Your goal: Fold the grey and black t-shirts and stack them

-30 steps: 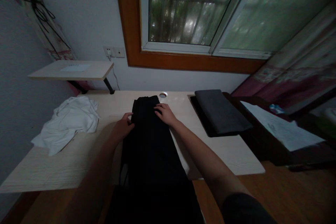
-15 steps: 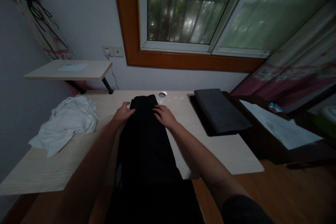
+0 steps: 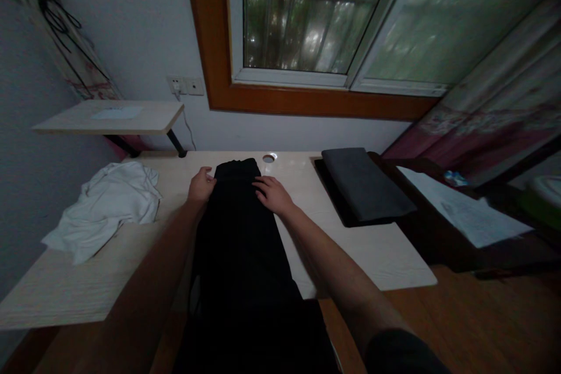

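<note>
A long black garment (image 3: pixel 239 228), which looks like trousers folded lengthwise, lies on the pale wooden desk (image 3: pixel 346 251). Its far end has a gathered, wavy edge, and its near end merges with the dark clothing at the bottom of the view. My left hand (image 3: pixel 201 186) is at the garment's far left edge, open, with thumb and forefinger apart and the other fingers partly hidden. Across from it, my right hand (image 3: pixel 274 194) rests on the far right edge, open, with fingers spread over the black cloth.
A crumpled white cloth (image 3: pixel 109 204) lies on the desk's left side, near a small raised shelf (image 3: pixel 149 118) on black legs. Right of the garment sits a dark grey folder-like case (image 3: pixel 366 184). Farther right, papers (image 3: pixel 468 210) lie on a dark surface. A window (image 3: pixel 315 17) is ahead.
My left hand has shifted slightly left, its thumb drawn back from the cloth's top to its edge. My right hand stays on the garment. The view has moved a little.
</note>
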### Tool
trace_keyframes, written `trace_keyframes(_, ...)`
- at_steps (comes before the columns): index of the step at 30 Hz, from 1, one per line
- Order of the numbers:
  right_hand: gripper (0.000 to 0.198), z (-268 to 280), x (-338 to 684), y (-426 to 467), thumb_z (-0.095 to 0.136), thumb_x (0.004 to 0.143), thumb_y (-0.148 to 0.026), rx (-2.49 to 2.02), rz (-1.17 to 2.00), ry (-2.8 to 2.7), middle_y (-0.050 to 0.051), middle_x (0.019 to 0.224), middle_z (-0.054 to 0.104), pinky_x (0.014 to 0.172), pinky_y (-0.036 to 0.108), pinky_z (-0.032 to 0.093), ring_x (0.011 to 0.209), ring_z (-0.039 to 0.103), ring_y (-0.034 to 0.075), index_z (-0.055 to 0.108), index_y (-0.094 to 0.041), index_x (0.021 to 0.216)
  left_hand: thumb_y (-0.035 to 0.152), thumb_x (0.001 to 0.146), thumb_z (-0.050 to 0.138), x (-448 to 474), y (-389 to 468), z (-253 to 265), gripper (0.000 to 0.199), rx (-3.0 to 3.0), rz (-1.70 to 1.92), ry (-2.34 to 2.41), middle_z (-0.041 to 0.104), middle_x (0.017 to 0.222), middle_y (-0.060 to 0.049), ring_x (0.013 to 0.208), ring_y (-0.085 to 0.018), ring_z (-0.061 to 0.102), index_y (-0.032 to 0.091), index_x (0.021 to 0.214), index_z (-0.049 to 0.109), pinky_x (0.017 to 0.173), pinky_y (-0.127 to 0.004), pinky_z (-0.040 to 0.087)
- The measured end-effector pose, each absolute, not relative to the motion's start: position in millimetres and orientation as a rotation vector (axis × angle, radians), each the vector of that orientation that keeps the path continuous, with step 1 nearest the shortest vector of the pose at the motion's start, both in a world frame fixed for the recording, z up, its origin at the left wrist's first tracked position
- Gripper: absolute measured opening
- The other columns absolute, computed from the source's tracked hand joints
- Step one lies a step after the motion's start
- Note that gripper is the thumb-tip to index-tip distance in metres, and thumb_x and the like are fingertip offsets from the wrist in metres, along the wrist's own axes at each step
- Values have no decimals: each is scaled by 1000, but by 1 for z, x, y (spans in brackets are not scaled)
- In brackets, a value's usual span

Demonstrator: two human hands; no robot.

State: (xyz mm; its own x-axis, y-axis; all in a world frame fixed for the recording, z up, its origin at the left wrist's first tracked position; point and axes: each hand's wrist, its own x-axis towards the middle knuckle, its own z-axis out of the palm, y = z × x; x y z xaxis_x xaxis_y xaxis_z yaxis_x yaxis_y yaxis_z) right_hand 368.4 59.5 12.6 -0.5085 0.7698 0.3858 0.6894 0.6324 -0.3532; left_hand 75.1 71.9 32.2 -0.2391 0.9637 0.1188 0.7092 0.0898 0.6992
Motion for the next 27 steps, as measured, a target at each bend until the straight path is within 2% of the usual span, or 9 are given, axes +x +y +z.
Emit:
trace_keyframes(6,41,14,369,58,63,96,-26,-1125,226,-2347,8,148,60,117,52,41,136,52,29,68,-27,136,24,84,61,72,68,30,39,1682,975,2006,71,95,-5,96,-21,69,19,122,63,95,-33,50)
trace_keyframes(11,42,11,370,59,63,95,-27,-1105,220,-2356,7,148,61,119,51,40,137,54,28,68,-27,137,33,87,66,75,76,34,46,1668,1002,1908,72,104,-7,92,-20,69,19,130,59,90,-32,51)
trace_keyframes(16,43,13,370,58,63,95,-26,-1099,222,-2369,8,148,61,120,52,39,138,54,28,67,-26,137,26,87,68,80,93,33,44,1597,1002,1879,72,110,-9,96,-20,68,19,130,60,88,-32,50)
trace_keyframes(23,44,16,371,56,63,95,-28,-1119,235,-2382,6,150,60,119,52,39,141,50,29,66,-27,140,26,90,62,79,113,29,38,1587,1068,1975,71,106,-7,97,-19,67,19,127,61,89,-31,50)
trace_keyframes(27,44,14,370,56,62,97,-30,-1136,211,-2394,5,150,59,119,52,38,142,49,29,65,-28,141,23,89,62,75,115,20,36,1663,997,2053,71,103,-8,100,-22,67,18,125,62,94,-35,51)
